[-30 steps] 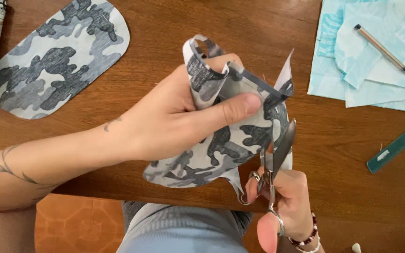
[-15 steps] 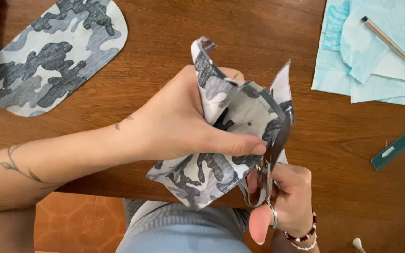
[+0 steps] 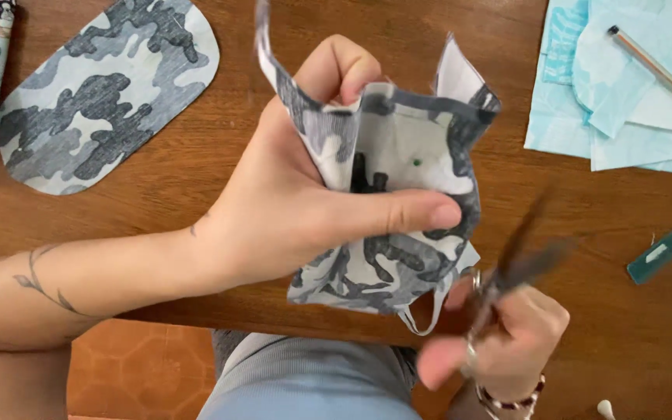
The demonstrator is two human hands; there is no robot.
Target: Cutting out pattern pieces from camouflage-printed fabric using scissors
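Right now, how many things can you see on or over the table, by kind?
Camo fabric pieces: 2, one in the left hand at, one flat oval
Scissors: 1, blurred, in the right hand
Light blue sheets: several overlapping, counted as 1 stack
Pencil: 1
Teal ruler: 1
Total: 6

Home sewing corner; wooden table; cut camouflage fabric piece; pale blue pattern sheets; pencil; teal ruler; scissors.

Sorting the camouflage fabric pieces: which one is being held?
The crumpled camouflage piece in the left hand; the oval camouflage piece lies flat on the table, untouched.
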